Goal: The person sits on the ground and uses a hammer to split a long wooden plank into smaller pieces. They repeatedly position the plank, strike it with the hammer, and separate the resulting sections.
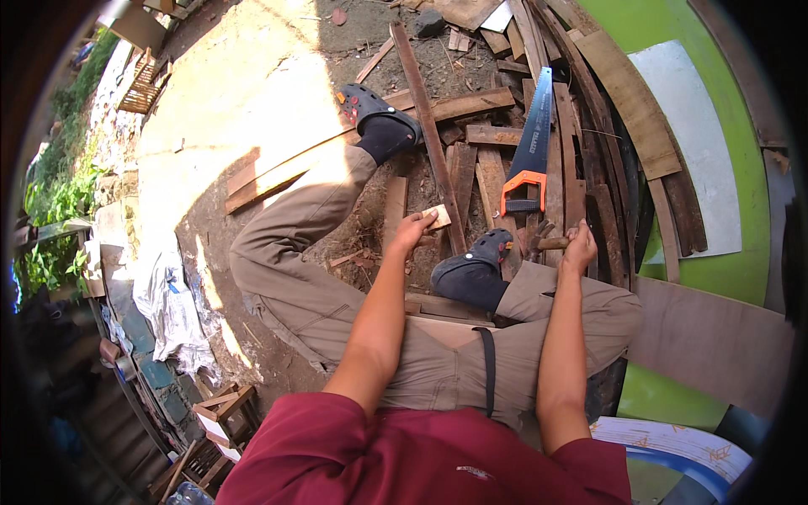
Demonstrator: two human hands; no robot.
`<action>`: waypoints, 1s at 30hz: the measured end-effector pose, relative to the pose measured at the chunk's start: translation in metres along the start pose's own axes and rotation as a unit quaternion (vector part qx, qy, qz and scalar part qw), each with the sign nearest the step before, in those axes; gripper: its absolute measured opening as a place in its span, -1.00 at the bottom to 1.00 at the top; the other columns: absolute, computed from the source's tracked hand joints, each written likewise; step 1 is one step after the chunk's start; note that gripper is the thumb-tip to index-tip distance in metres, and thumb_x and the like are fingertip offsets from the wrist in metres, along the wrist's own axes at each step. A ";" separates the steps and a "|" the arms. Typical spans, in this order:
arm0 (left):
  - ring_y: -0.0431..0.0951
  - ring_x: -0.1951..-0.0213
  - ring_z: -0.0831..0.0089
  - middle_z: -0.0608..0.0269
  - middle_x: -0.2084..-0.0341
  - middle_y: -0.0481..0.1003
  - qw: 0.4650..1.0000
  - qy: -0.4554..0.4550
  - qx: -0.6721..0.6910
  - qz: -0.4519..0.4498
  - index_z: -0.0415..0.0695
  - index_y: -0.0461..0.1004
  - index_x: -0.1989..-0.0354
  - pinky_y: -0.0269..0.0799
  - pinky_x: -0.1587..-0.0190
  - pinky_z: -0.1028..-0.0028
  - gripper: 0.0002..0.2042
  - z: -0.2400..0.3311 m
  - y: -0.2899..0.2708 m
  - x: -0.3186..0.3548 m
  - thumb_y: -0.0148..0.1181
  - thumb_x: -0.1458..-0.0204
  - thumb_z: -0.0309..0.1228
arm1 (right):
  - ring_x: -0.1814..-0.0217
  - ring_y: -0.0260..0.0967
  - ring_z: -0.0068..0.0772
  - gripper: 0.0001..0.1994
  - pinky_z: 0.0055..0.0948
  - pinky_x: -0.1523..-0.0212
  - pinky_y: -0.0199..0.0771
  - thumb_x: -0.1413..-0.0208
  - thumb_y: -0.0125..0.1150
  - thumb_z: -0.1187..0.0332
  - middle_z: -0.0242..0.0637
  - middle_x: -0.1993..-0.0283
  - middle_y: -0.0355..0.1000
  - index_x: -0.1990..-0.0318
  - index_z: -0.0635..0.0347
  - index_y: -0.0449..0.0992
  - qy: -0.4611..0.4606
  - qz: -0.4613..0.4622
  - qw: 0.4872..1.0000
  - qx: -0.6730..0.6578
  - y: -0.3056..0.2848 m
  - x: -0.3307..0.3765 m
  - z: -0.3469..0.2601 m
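Note:
My left hand (410,233) is closed on a small pale wood block (439,218), which it holds against a long narrow wood strip (425,118). That strip slants away from me between my feet. In my closed right hand (580,247) is a hammer (553,243) by its wooden handle. Its dark head, partly lost against the timber behind, points toward my right shoe (480,257). Beyond the hammer lies a handsaw (532,147) with a dark blade and an orange and black handle, resting on the wood pieces.
Loose boards (471,103) and offcuts lie around my feet, thickest on the right. Plywood pieces (627,97) and a white sheet (690,143) lean on a green surface (715,286). To the left are a white sack (172,303) and a wooden crate (227,412).

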State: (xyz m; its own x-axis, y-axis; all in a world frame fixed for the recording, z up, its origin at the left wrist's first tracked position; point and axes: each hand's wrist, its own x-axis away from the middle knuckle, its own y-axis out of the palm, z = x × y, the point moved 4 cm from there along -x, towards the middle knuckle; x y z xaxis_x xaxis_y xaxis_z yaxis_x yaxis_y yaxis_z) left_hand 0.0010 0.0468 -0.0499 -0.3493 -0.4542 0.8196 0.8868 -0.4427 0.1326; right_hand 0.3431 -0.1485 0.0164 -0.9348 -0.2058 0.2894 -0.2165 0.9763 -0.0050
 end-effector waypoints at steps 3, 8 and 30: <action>0.47 0.07 0.31 0.15 0.09 0.47 0.995 0.005 0.000 0.100 -0.25 0.38 -0.03 0.45 0.03 0.18 -0.46 -0.003 -0.023 -0.013 0.29 -0.07 -0.05 | 0.57 0.13 -0.67 -0.66 -0.57 0.53 0.03 -0.22 0.15 0.24 -0.47 0.62 0.24 0.57 0.19 0.38 -0.008 0.003 1.000 0.010 -0.001 0.001 -0.001; 0.49 0.03 0.22 -0.02 0.06 0.47 0.945 0.110 -0.168 0.257 -0.30 0.36 -0.02 0.41 -0.02 0.26 -0.44 -0.048 -0.059 -0.047 0.26 -0.09 -0.04 | 0.56 0.13 -0.66 -0.65 -0.57 0.52 0.03 -0.22 0.15 0.22 -0.47 0.62 0.24 0.59 0.18 0.37 -0.016 -0.022 0.999 0.019 0.013 0.006 -0.011; 0.33 -0.24 -0.01 -0.24 -0.21 0.30 0.991 0.049 -0.035 0.121 -0.42 0.19 -0.26 0.25 -0.23 0.22 -0.18 0.103 0.026 -0.144 0.34 0.03 -0.05 | 0.69 0.39 -0.38 -0.51 -0.41 0.63 0.44 -0.28 -0.14 0.07 -0.17 0.64 0.44 0.36 0.39 0.51 0.134 -0.034 0.919 0.370 -0.032 0.047 -0.027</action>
State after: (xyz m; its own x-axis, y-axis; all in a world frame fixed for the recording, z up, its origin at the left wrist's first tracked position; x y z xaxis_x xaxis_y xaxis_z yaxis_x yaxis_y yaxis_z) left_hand 0.1057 0.1803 -0.1069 -0.1596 -0.6254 0.7638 0.9261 -0.3628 -0.1035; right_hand 0.3140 -0.1876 0.0561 -0.8305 -0.1428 0.5384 -0.4963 0.6284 -0.5990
